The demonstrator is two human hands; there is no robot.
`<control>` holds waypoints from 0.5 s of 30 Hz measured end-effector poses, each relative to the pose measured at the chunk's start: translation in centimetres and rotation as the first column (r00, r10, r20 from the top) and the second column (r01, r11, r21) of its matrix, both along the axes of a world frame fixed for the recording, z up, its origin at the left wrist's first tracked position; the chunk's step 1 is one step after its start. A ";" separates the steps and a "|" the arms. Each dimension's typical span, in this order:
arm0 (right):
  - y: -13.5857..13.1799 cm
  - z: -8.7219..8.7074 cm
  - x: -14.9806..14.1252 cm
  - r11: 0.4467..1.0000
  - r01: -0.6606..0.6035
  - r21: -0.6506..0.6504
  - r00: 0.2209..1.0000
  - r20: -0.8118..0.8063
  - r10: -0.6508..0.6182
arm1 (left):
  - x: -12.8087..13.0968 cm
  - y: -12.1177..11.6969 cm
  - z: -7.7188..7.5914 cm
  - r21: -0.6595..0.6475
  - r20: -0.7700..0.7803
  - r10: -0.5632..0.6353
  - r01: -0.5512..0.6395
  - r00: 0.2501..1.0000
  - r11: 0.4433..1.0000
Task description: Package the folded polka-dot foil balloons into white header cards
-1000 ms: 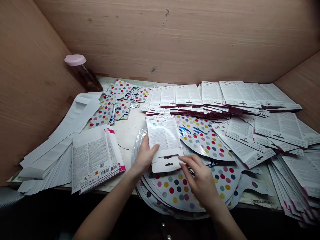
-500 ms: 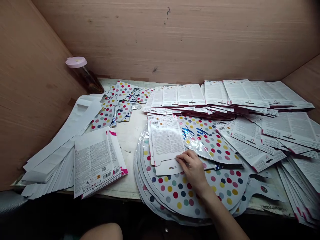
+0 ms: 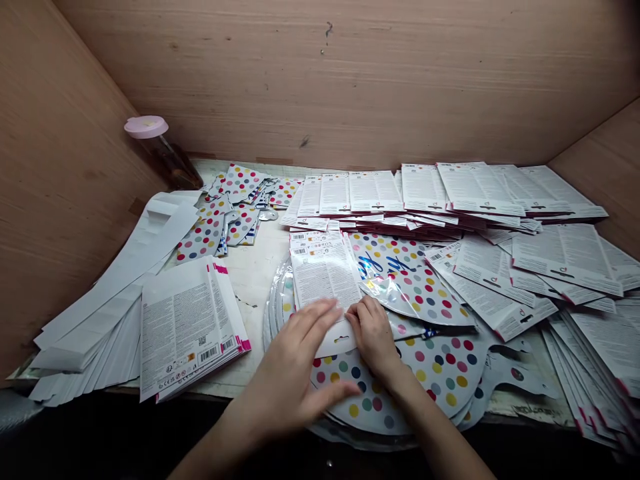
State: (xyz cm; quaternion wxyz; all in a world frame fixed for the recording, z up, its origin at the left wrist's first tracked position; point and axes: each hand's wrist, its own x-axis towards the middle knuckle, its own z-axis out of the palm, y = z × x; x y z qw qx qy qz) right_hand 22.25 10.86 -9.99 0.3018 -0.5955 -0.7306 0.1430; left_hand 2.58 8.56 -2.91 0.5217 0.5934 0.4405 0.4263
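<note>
A printed white cardboard packet point(image 3: 325, 277) lies on a stack of round polka-dot foil balloons point(image 3: 370, 393). My right hand point(image 3: 373, 333) has its fingers pinched on the packet's near end, beside the hang-hole flap point(image 3: 341, 341). My left hand point(image 3: 305, 360) is over the packet's lower left part, fingers stretched out and thumb apart; it is slightly blurred, and I cannot tell whether it touches the card. To the right of the packet a folded dotted balloon point(image 3: 415, 273) with blue lettering rests on the stack.
Flat printed packets point(image 3: 175, 320) and white card strips point(image 3: 115, 287) lie at the left. Small folded dotted balloons point(image 3: 205, 230) and a pink-lidded bottle point(image 3: 165, 153) stand behind. Rows of packets point(image 3: 480, 190) fill the back right, others point(image 3: 565, 257) the right. Wooden walls point(image 3: 320, 80) enclose the table.
My left hand has come into view from below and reached the packet's near end. My right hand stays pinched on the packet. The view has shifted slightly.
</note>
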 end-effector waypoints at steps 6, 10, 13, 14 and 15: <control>-3.1 1.2 0.1 0.990 -0.139 -0.026 0.983 0.117 0.142 | 0.0 1.8 -4.6 0.221 -0.848 -0.045 0.430 0.528 0.876; -6.4 3.9 1.9 0.804 -0.545 -0.238 0.829 -0.008 0.560 | -0.7 1.8 -6.1 0.454 -0.808 0.109 0.494 0.579 0.742; -6.1 4.4 3.2 0.877 -0.427 -0.219 0.898 0.016 0.441 | -1.3 1.7 -6.4 0.661 -0.648 0.136 0.465 0.749 0.589; -5.5 4.2 3.3 0.924 -0.354 -0.143 0.930 0.052 0.364 | -1.4 1.7 -6.3 0.696 -0.607 0.135 0.441 0.783 0.567; -4.7 3.7 3.3 0.946 -0.315 -0.072 0.945 0.064 0.320 | -1.5 1.6 -6.2 0.709 -0.583 0.139 0.418 0.800 0.568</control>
